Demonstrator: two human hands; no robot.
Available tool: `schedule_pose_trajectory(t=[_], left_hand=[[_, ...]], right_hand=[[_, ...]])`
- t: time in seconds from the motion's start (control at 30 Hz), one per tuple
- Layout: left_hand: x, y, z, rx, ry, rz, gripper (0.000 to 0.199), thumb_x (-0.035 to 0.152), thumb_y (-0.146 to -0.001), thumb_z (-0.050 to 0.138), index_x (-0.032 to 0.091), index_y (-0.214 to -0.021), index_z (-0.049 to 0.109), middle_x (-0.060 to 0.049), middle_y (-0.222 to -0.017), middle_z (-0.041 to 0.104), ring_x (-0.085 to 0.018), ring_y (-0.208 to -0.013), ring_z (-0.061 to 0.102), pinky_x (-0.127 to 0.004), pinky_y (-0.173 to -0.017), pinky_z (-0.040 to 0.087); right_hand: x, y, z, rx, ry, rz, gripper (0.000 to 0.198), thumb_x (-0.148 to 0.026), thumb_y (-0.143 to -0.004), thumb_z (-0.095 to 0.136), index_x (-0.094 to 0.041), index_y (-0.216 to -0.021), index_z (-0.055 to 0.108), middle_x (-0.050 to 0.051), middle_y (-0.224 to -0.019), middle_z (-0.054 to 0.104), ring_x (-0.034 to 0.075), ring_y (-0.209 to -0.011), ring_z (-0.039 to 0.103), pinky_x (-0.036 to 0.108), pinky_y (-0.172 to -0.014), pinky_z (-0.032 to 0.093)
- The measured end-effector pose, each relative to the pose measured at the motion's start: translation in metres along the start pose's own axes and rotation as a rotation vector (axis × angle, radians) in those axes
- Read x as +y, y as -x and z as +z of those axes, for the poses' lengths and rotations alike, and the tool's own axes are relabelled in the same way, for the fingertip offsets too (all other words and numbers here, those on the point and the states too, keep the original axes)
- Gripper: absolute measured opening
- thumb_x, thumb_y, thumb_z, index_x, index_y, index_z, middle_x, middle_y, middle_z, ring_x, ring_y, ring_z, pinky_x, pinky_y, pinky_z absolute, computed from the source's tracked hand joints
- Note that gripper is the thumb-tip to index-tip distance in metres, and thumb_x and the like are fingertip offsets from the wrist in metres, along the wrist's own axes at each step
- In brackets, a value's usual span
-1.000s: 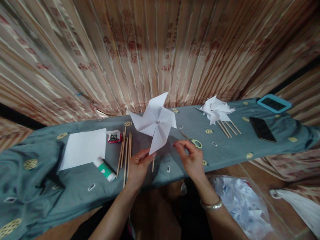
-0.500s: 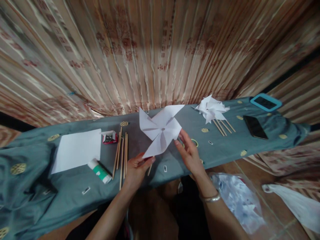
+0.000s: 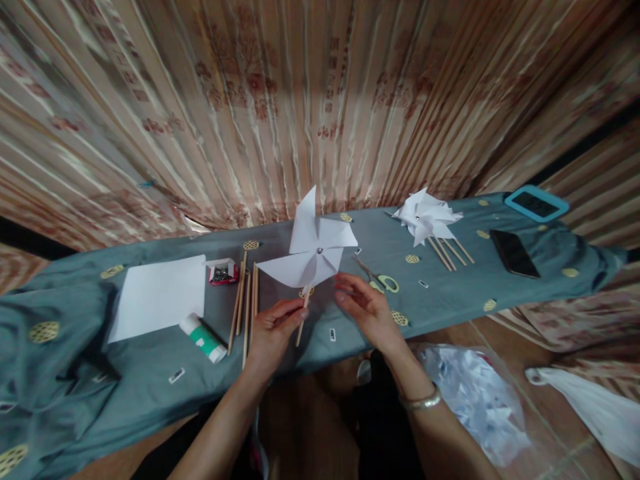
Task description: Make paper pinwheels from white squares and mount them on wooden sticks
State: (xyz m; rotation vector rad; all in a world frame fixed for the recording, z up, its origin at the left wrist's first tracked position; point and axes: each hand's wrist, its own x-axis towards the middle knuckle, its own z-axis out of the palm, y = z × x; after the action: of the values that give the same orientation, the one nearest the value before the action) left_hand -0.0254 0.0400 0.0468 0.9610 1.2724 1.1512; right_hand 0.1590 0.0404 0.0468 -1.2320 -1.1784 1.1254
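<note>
A white paper pinwheel with a shiny pin at its centre stands above the middle of the cloth-covered table. Its wooden stick is pinched between the thumb and fingers of my left hand. Just right of the blades is my right hand, fingers curved and apart, holding nothing that I can see. Behind that hand, scissors with pale green handles lie on the cloth. Several loose wooden sticks lie left of my left hand, beside a small red box of pins.
White paper sheets and a green-and-white glue stick lie on the left. Several other pinwheels are piled at the back right, near a black phone and a blue-framed device. A clear plastic bag sits on the floor.
The pinwheel's blades have turned, and its centre pin and stick now show. My right hand has come off the blade edge. The scissors are more visible.
</note>
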Motion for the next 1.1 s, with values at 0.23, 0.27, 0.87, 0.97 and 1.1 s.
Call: schedule_pose_trajectory(t=[0.23,0.27,0.87,0.97,1.1], left_hand=[[0.002,0.003,0.004,-0.055,0.007,-0.023,0.020,0.031,-0.057,0.080,0.020,-0.073,0.078,-0.003,-0.079,0.075,-0.019,-0.077,0.067,-0.030,-0.078,0.053],[0.002,0.002,0.004,-0.051,0.011,-0.021,0.020,0.031,-0.056,0.080,0.020,-0.073,0.078,-0.003,-0.078,0.075,-0.019,-0.077,0.067,-0.030,-0.077,0.053],[0.004,0.004,0.001,-0.059,-0.023,-0.016,0.021,0.035,-0.057,0.079,0.019,-0.072,0.078,-0.002,-0.072,0.072,-0.017,-0.073,0.062,-0.025,-0.069,0.048],[0.004,0.006,0.002,-0.117,-0.038,-0.030,0.020,0.036,-0.057,0.079,0.020,-0.069,0.078,-0.001,-0.070,0.071,-0.017,-0.070,0.061,-0.024,-0.065,0.047],[0.003,0.007,0.003,-0.169,-0.064,-0.038,0.021,0.036,-0.058,0.079,0.020,-0.071,0.079,-0.002,-0.070,0.072,-0.017,-0.070,0.062,-0.025,-0.066,0.048]], right_hand=[[-0.009,-0.008,0.020,0.007,-0.305,0.098,0.043,-0.050,-0.062,0.080,-0.025,-0.094,0.066,0.001,-0.082,0.073,0.018,-0.077,0.068,0.035,-0.079,0.056],[-0.011,-0.009,0.019,0.021,-0.320,0.103,0.043,-0.049,-0.061,0.081,-0.025,-0.093,0.067,0.001,-0.081,0.074,0.018,-0.075,0.067,0.035,-0.079,0.056],[-0.007,-0.007,-0.010,0.276,0.013,-0.095,0.031,-0.049,-0.079,0.068,-0.021,-0.093,0.069,0.006,-0.086,0.075,0.019,-0.080,0.069,0.035,-0.078,0.055],[-0.005,-0.015,-0.022,0.356,0.109,-0.202,0.044,-0.046,-0.083,0.065,-0.022,-0.119,0.062,0.011,-0.124,0.067,0.023,-0.113,0.063,0.043,-0.099,0.048],[-0.005,-0.019,-0.026,0.311,0.151,-0.212,0.045,-0.046,-0.084,0.063,-0.023,-0.123,0.062,0.010,-0.127,0.065,0.023,-0.116,0.061,0.042,-0.100,0.047]])
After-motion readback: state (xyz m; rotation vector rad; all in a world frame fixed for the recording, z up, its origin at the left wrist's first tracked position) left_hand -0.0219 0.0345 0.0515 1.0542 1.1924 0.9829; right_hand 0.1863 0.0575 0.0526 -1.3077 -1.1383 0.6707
